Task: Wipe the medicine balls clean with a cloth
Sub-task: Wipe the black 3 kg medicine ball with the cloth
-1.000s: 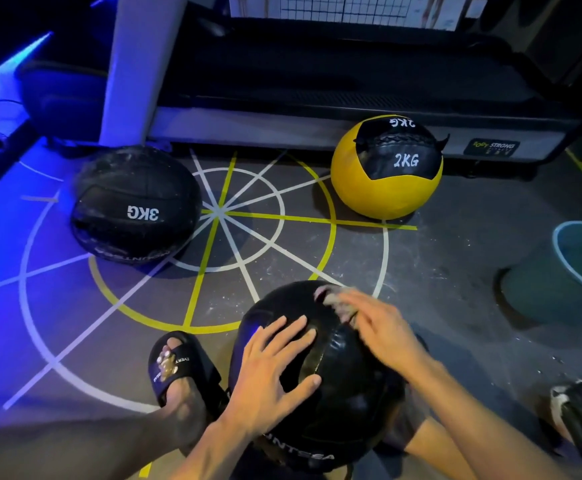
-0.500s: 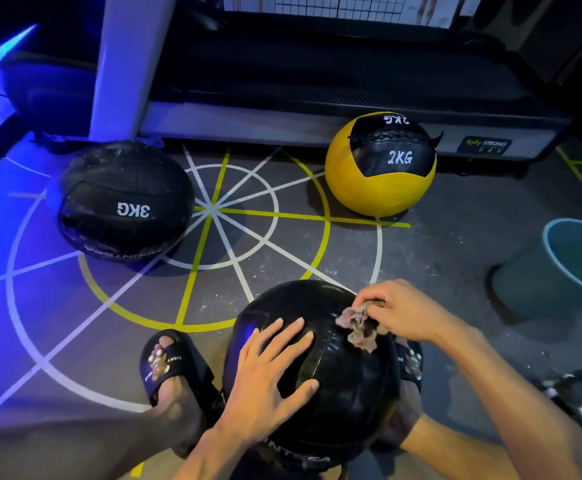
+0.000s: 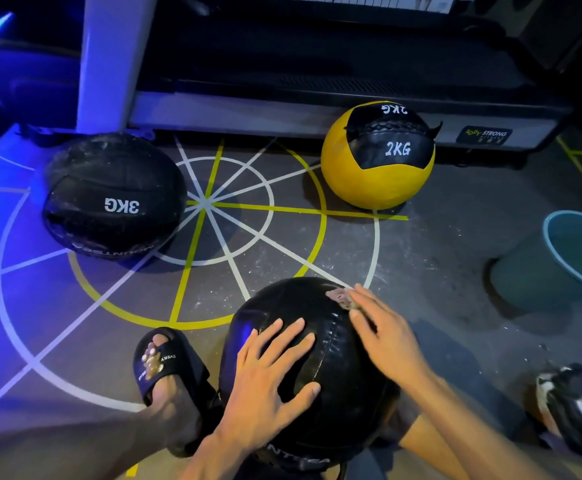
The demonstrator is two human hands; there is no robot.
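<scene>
Both hands work the near black ball (image 3: 317, 368) between the feet: the left hand (image 3: 268, 379) lies spread flat on top, while the right hand (image 3: 386, 334) presses a cloth (image 3: 341, 297) under straight fingers on its far side. Firm overlapping strokes along the seam would serve best, I judge, with the left hand steadying the ball; the 3KG ball (image 3: 114, 199) and yellow ball (image 3: 377, 161) wait beyond.

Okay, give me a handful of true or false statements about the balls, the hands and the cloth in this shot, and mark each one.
1. The left hand lies flat on the near black ball. True.
2. The cloth is on the yellow ball. False: it is under the right hand on the near black ball.
3. The far black ball reads 3KG. True.
4. The yellow ball reads 5KG. False: 2KG.
5. The blue-rimmed tub sits on the left. False: right edge.
</scene>
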